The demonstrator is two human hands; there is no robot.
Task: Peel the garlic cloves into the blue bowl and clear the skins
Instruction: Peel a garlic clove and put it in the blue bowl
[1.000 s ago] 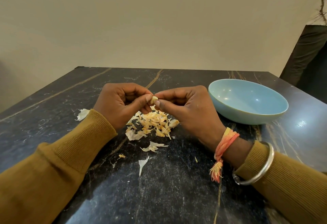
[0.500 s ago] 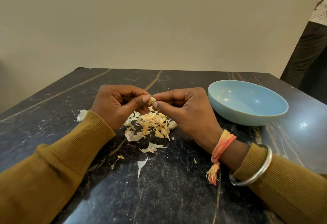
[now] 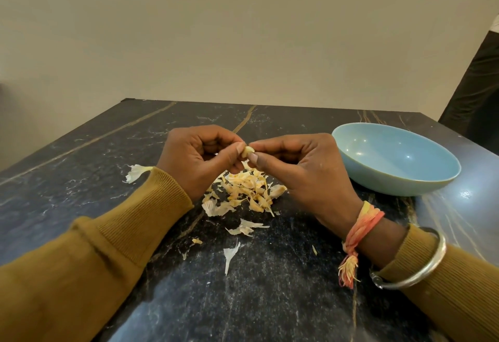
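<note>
Fingertips pinched tight, thumb and forefinger of the left hand (image 3: 197,158) meeting those of the right hand (image 3: 302,168) around one small garlic clove (image 3: 248,151), held in the air just above the pile of skins (image 3: 244,193). Both hands are closed on it; the other fingers curl into the palms. The clove looks light and firm, probably a little slick where bare, so the sensible hold is at its two ends, a thumbnail catching the loose edge of skin. How much skin still clings is hard to tell at this size.

The skins are paper-thin and brittle, and a draught or a careless sleeve (image 3: 151,206) would scatter them; a few flakes already lie apart, one white scrap (image 3: 136,172) beside the left cuff. They want sweeping together, not picking up singly.

The blue bowl (image 3: 405,185) sits near the right hand, with no cloves visible in what shows of its inside, the path to it open. The dark table (image 3: 81,158) has bare room to the left and front, with the near edge below the frame.
</note>
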